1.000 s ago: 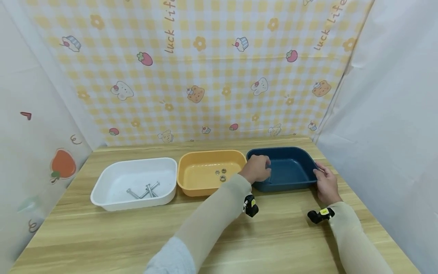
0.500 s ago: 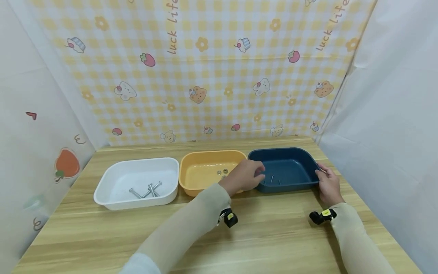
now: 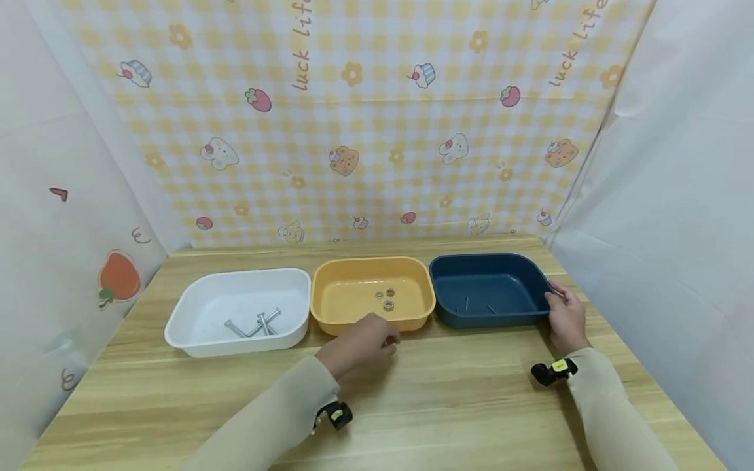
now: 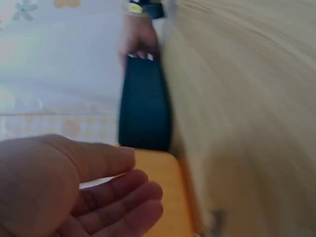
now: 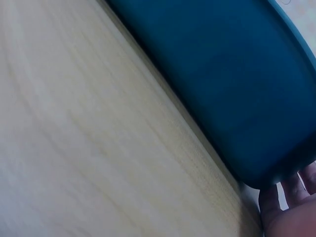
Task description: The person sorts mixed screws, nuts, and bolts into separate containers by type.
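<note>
My left hand [image 3: 366, 341] hovers over the table just in front of the yellow tray [image 3: 330, 323]. Its fingers curl loosely with nothing seen between them in the left wrist view. At the right end of the dark blue tray [image 3: 489, 320], my right hand [image 3: 568, 322] grips the rim with the thumb on top. The right wrist view shows fingers [image 5: 295, 190] under the tray's corner. A few thin screws [image 3: 468, 304] lie inside the blue tray. Nuts [image 3: 389, 305] sit in the yellow tray, and several large bolts [image 3: 265, 324] lie crossed in the white tray [image 3: 194, 350].
All three trays stand in a row on the wood-grain table [image 3: 442, 405], their ends close together. A checked cloth [image 3: 377, 118] hangs behind the table, with white cloth [image 3: 677, 196] at the right side.
My left hand has left the blue tray and swung left and toward me, past the yellow tray. Thin screws now show in the blue tray. The right hand keeps its grip.
</note>
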Available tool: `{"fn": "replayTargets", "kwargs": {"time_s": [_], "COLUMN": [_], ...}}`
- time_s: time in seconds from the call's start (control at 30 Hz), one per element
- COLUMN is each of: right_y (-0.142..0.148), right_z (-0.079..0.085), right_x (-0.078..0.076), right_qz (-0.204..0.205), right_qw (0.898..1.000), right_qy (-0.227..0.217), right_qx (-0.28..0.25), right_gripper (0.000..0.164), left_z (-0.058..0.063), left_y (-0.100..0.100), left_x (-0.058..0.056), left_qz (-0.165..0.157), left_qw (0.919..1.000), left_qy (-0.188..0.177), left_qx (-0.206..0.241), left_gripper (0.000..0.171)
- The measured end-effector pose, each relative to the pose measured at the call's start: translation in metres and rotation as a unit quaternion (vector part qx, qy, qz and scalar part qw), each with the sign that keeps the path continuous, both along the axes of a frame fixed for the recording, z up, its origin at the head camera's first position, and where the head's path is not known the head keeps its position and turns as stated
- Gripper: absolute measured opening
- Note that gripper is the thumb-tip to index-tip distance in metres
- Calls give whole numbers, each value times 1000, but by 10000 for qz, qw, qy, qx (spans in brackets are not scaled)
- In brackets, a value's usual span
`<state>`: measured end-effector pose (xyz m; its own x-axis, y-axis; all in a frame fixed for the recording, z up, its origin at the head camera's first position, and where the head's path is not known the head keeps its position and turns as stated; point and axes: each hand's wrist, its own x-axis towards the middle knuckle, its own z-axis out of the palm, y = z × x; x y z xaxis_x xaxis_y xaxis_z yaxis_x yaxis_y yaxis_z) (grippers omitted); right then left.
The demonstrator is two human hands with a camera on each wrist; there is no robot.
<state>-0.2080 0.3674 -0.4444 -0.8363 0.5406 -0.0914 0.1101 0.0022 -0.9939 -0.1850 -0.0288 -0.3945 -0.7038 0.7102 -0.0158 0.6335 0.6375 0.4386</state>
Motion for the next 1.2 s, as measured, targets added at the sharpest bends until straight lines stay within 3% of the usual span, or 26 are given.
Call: {"fn": "replayTargets", "kwargs": {"time_s": [0.23, 0.6, 0.9, 1.2], "right_y": [1, 3, 3, 3], "right_z": [-2, -1, -1, -1], "right_x": [1, 1, 0, 1], "right_qz": [25, 145, 231, 233], "right_qw": [9999, 9999, 9997, 9997], "right_qy": [96, -8, 11, -46], "right_qx": [-41, -21, 7, 85], "right_gripper": [49, 51, 50, 51], "left_z": [-17, -26, -26, -14], "left_y": [-20, -28, -27, -13], "left_x": [13, 11, 10, 12], "left_qz": [157, 106, 135, -3], "left_qw": [9982, 9973, 9959, 9982], "left_qy": [377, 516, 493, 476], "left_qx": [-431, -520, -741, -373], "left_gripper": [22, 23, 21, 8]}}
